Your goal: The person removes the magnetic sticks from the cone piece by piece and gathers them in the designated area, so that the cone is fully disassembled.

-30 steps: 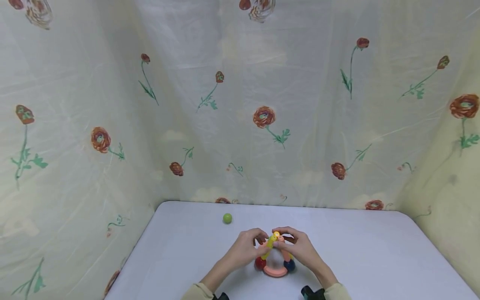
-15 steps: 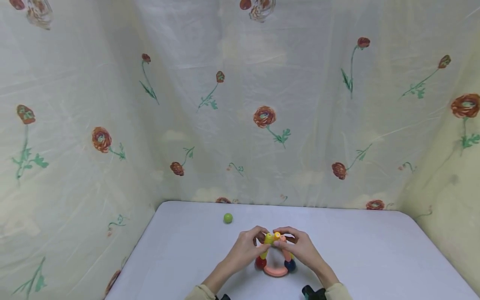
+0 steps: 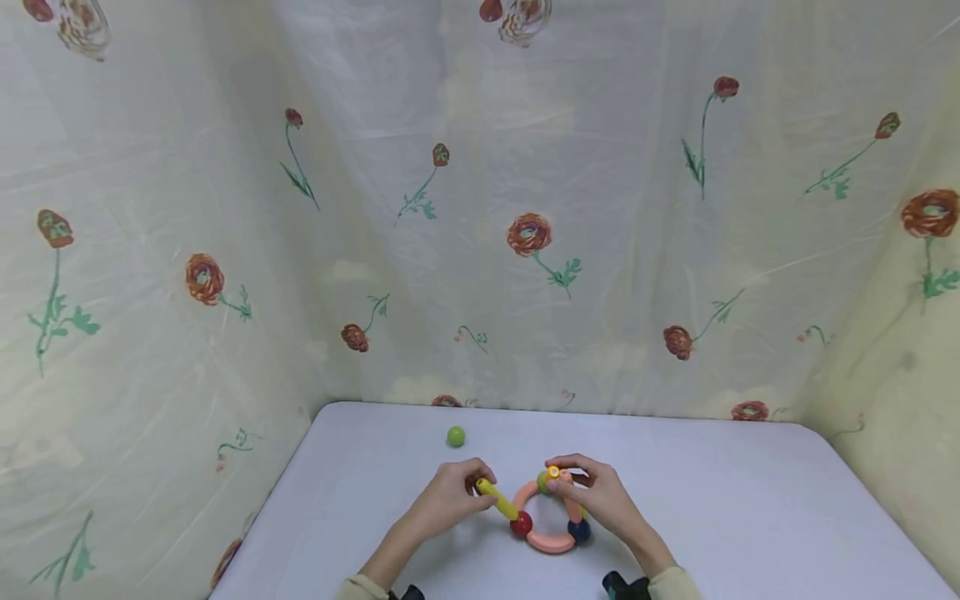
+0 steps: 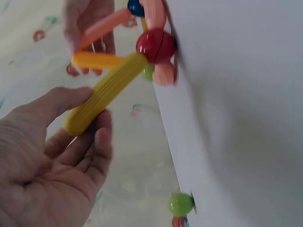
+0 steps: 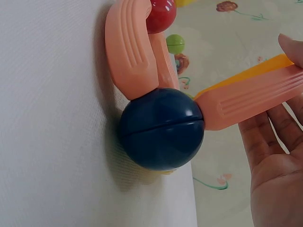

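My left hand (image 3: 446, 500) pinches the upper end of a yellow building stick (image 4: 102, 97) between thumb and fingers. That stick slants up from a red ball (image 3: 521, 523). My right hand (image 3: 600, 493) holds the raised ends of a straight pink stick (image 5: 251, 97) and an orange stick (image 4: 102, 60). The pink stick rises from a blue ball (image 5: 161, 128). A curved pink piece (image 3: 551, 544) joins the red and blue balls at the front. Another curved pink piece (image 3: 525, 495) runs from the red ball towards a green ball (image 3: 543, 482), partly hidden by my right hand.
A loose green ball (image 3: 456, 436) lies on the white table (image 3: 375, 467), towards the back left. Flower-printed curtain (image 3: 480, 275) hangs behind the table and along its sides. Under the blue ball a bit of yellow (image 5: 163, 171) shows.
My left hand has moved left, swinging the yellow stick's top outward from the other stick ends while its lower end stays at the red ball. My right hand has stayed about the same.
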The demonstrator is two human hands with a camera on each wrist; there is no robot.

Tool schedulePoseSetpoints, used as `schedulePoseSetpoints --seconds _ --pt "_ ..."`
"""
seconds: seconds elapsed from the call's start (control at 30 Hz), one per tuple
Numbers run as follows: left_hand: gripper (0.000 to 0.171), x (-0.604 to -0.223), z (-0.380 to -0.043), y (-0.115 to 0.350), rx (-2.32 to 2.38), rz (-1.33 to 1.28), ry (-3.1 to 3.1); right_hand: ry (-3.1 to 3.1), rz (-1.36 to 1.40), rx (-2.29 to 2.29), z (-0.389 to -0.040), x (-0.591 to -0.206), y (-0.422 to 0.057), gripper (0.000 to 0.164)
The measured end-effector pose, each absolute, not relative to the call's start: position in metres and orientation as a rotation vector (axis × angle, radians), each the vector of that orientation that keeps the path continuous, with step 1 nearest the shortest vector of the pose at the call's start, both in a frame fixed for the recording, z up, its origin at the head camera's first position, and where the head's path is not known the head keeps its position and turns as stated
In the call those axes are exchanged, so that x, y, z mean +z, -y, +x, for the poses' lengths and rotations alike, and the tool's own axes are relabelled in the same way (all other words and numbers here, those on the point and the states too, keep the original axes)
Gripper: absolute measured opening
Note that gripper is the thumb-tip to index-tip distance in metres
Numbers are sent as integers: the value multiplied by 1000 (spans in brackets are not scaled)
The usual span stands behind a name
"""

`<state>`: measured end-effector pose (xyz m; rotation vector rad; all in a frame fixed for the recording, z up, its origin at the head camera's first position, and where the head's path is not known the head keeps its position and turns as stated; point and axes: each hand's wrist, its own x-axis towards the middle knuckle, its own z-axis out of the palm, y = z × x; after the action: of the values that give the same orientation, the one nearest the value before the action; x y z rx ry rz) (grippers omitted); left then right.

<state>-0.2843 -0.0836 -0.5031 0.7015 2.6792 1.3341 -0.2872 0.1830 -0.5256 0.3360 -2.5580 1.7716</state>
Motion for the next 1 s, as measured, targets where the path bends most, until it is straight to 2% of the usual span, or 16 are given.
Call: schedulePoseSetpoints --seconds 0.33,0.7,0.8,0.9,1.0 --pt "12 -516 -292 102 1019 677 -2609 2562 337 1759 -288 -526 -184 29" --pt "11 -520 -294 84 1006 652 -2669 2567 300 1777 -287 -525 -185 31" --pt "10 -514 -297 62 1127 742 -2776 2560 309 1780 -287 -525 -187 32" --pt "11 -506 -296 39 1192 937 -2888 2555 329 1779 -286 -525 -187 32" --pt "17 -500 -293 24 1216 1105 -2923 2545 360 1769 -285 -525 -187 31"
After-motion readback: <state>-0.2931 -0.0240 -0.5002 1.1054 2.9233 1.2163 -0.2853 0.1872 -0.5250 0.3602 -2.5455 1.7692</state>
